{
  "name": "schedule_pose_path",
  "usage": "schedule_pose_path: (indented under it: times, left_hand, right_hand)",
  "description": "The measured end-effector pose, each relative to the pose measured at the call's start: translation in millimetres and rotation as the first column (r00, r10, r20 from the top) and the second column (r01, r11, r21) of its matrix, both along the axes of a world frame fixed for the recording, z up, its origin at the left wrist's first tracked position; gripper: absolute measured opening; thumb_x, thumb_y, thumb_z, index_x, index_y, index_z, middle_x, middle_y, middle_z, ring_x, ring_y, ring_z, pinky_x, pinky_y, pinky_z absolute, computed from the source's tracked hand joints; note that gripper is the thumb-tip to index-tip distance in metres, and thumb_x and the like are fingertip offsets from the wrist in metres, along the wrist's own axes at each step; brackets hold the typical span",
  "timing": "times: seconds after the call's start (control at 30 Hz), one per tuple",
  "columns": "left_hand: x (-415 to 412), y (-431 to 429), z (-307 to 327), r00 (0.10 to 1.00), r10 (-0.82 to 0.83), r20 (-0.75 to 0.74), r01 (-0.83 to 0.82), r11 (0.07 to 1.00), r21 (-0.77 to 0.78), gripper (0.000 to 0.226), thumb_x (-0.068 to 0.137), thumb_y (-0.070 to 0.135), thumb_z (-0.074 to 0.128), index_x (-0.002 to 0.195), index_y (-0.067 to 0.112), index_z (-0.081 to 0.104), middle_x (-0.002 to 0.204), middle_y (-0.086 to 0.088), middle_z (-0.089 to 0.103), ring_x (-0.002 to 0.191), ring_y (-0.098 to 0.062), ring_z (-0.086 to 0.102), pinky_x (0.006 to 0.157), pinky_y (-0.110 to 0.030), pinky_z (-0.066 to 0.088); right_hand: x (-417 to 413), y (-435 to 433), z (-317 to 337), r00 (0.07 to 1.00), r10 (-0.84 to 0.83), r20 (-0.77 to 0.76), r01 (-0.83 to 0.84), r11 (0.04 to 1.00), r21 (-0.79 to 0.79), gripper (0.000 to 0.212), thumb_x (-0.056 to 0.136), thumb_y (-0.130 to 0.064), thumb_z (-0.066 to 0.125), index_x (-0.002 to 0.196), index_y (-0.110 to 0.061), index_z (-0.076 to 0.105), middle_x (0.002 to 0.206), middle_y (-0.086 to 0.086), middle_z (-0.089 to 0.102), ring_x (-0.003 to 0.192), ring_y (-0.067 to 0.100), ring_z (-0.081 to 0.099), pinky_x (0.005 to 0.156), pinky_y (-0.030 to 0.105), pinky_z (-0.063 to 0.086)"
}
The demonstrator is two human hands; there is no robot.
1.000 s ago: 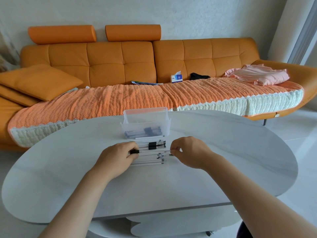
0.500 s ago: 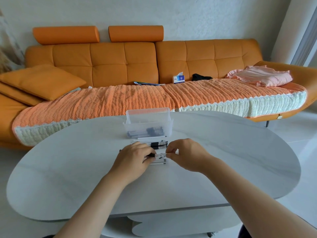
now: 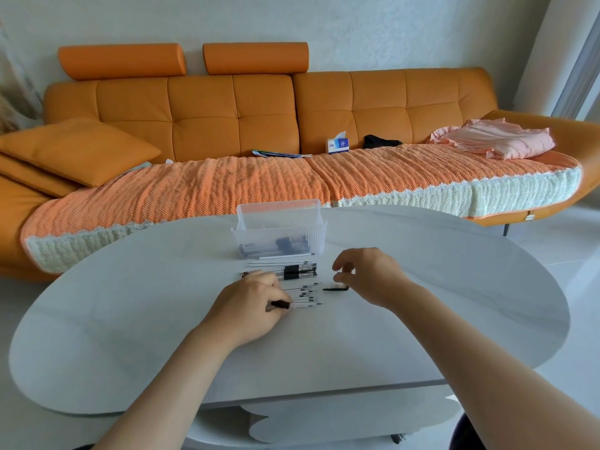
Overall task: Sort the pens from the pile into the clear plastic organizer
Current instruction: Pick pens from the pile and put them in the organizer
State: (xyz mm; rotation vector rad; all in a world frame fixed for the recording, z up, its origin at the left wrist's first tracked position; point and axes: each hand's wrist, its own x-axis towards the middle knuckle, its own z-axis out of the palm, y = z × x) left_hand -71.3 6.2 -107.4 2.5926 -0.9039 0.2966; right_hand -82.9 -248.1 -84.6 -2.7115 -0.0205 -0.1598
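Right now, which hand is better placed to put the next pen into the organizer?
Left, probably: the left hand grips a pen at the near edge of the pile. The right hand hovers beside it with no whole pen.

Pens [image 3: 293, 280] piled before clear organizer [image 3: 279, 233]

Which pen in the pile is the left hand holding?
The frontmost pen, its black end pinched by the left hand; the others lie behind it.
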Motion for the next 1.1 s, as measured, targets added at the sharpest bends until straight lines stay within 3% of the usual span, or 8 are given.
schedule_pose_path:
  times: [0.23,0.37,0.5,0.63,0.73,0.93,1.1]
  left_hand:
    - [1.9,-0.5,0.1,1.0,0.012,0.013,-0.012,0.999,0.034,0.02,0.081,0.042,0.071,0.1,0.04,0.07,0.091,0.023,0.051,0.091,0.004,0.043,0.068,-0.016,0.035]
    - [7.3,-2.3,0.3,1.0,0.024,0.018,-0.025,0.998,0.065,0.031,0.08,0.048,0.069,0.11,0.039,0.067,0.101,0.023,0.053,0.103,0.0,0.047,0.074,-0.022,0.038]
    - [16.3,-0.4,3.7,0.999,0.045,0.008,-0.046,0.99,0.132,0.033,0.081,0.054,0.066,0.11,0.039,0.065,0.104,0.023,0.052,0.108,0.0,0.044,0.075,-0.023,0.036]
    - [23.5,-0.6,5.4,0.998,0.049,-0.043,-0.042,0.986,0.158,0.032,0.081,0.056,0.065,0.109,0.041,0.064,0.104,0.024,0.05,0.11,0.001,0.043,0.08,-0.024,0.04]
    - [26.9,-0.9,5.0,0.997,0.044,-0.066,-0.033,0.987,0.156,0.034,0.08,0.057,0.065,0.11,0.043,0.062,0.106,0.025,0.05,0.109,0.002,0.043,0.083,-0.025,0.042]
    - [31.4,0.9,5.6,0.995,0.034,-0.097,-0.022,0.993,0.114,0.038,0.076,0.06,0.068,0.11,0.044,0.062,0.106,0.027,0.049,0.104,0.005,0.044,0.078,-0.022,0.038]
    - [34.7,3.9,3.8,0.992,0.041,-0.116,-0.028,0.994,0.109,0.041,0.076,0.063,0.066,0.112,0.043,0.062,0.108,0.027,0.05,0.106,0.004,0.044,0.08,-0.023,0.038]
  right_hand:
    - [20.4,-3.7,-7.7,1.0,0.005,-0.026,-0.006,0.998,-0.056,0.013,0.092,-0.031,0.063,0.102,-0.031,0.072,0.101,-0.013,0.06,0.088,0.012,0.057,0.06,0.022,0.038]
    - [29.9,-4.7,-11.3,0.993,0.043,-0.107,-0.046,0.999,-0.022,0.013,0.091,-0.033,0.064,0.101,-0.036,0.072,0.104,-0.013,0.064,0.092,0.012,0.06,0.075,0.029,0.053]
    - [33.9,-6.3,-6.0,0.984,0.076,-0.161,-0.078,0.997,-0.01,0.026,0.09,-0.037,0.065,0.116,-0.034,0.067,0.107,-0.01,0.065,0.095,0.012,0.06,0.083,0.029,0.053]
    - [40.8,-1.6,-5.5,0.998,0.056,-0.037,-0.055,0.998,0.026,0.025,0.096,-0.036,0.058,0.119,-0.031,0.067,0.117,-0.01,0.065,0.098,0.011,0.06,0.083,0.028,0.05]
    - [50.2,8.7,-8.0,0.996,0.064,0.058,-0.061,0.997,-0.04,0.025,0.1,-0.03,0.052,0.12,-0.035,0.065,0.126,-0.012,0.062,0.1,0.012,0.061,0.081,0.028,0.05]
    - [66.6,22.2,-11.8,0.991,0.123,0.056,-0.107,0.968,-0.226,0.033,0.103,-0.026,0.047,0.132,-0.038,0.058,0.137,-0.015,0.057,0.12,0.013,0.057,0.092,0.027,0.047]
    - [75.8,27.5,-17.2,0.992,0.129,0.018,-0.115,0.934,-0.337,0.038,0.103,-0.025,0.046,0.138,-0.036,0.052,0.138,-0.01,0.053,0.116,0.018,0.058,0.079,0.026,0.044]
